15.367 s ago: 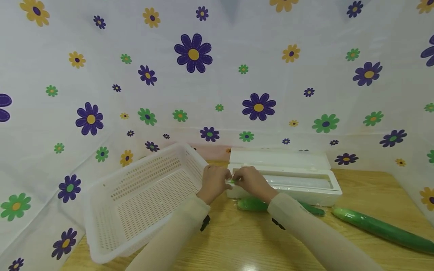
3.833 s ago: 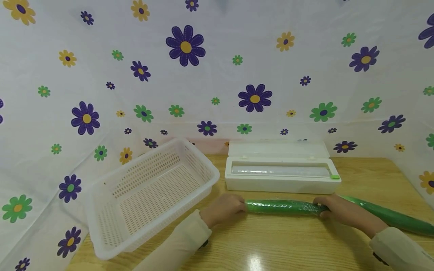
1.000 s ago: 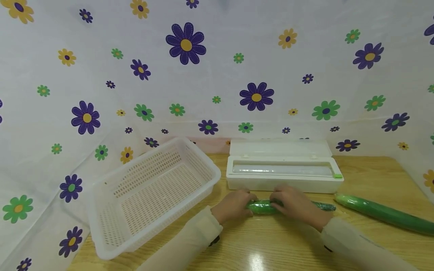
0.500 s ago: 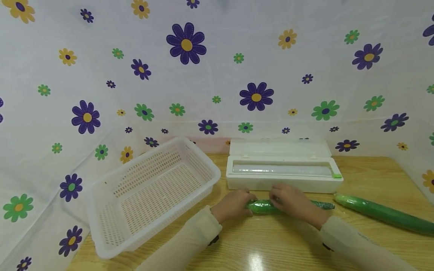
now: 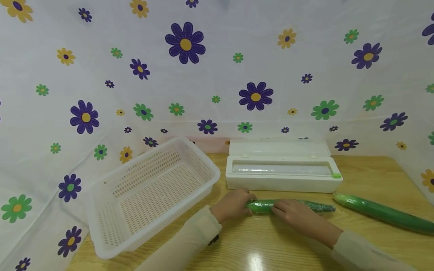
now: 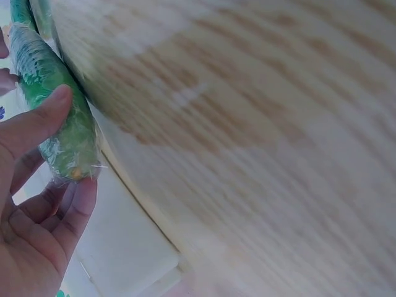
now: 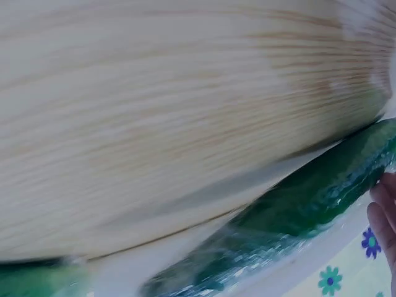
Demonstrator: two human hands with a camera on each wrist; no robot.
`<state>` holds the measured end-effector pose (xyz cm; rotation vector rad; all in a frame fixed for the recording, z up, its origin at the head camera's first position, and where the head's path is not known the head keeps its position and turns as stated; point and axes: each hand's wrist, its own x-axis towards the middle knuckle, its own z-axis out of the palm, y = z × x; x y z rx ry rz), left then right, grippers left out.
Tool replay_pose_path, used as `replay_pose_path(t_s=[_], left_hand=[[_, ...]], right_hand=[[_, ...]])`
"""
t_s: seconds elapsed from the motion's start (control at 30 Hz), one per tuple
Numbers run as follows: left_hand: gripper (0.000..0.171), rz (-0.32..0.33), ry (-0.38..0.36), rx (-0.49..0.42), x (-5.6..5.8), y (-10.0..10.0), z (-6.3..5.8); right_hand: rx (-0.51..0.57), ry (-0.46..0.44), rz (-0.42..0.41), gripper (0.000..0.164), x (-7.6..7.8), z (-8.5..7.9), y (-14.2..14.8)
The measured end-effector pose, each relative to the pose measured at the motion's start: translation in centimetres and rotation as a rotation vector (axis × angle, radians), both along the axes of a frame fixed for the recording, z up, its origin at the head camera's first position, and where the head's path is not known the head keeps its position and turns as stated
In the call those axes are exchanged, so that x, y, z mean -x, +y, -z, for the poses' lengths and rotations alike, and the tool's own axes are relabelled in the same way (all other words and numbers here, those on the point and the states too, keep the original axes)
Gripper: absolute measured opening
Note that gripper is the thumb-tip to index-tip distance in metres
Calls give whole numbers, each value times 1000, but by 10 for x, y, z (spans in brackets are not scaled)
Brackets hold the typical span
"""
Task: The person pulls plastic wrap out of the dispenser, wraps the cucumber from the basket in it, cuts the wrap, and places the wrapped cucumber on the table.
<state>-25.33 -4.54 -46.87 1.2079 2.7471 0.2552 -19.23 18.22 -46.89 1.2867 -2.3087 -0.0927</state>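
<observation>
A cucumber (image 5: 315,206) wrapped in clear cling film lies across the wooden table in front of the cling film box. My left hand (image 5: 233,206) holds its left end; in the left wrist view the thumb (image 6: 46,117) lies on one side and the fingers bend around the tip. Loose, crinkled film shows at that end. My right hand (image 5: 298,216) rests over the middle of the cucumber, fingers laid along the top. At the edge of the right wrist view, its fingertips (image 7: 382,201) touch the film-covered skin.
The white box (image 5: 285,183) stands lid up behind the cucumber, holding a film roll (image 5: 281,169) and a green slider (image 5: 336,175). A white perforated basket (image 5: 152,226) is on the left. A second cucumber (image 5: 383,213) lies at right. Flowered sheeting hangs behind.
Earlier, both hands worked at the box's left end. Since half a second ago, my right hand has gone from curled fingertips to lying flatter over the cucumber; my left hand has stayed at its end.
</observation>
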Motion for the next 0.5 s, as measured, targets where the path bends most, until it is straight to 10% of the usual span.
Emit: replay_pose_path(t_s=[0.3, 0.5], left_hand=[[43, 3, -10, 16, 0, -3, -2], [43, 3, -14, 12, 0, -3, -2]], right_hand=[[260, -223, 104, 34, 3, -5, 27], [143, -375, 149, 34, 1, -4, 43]])
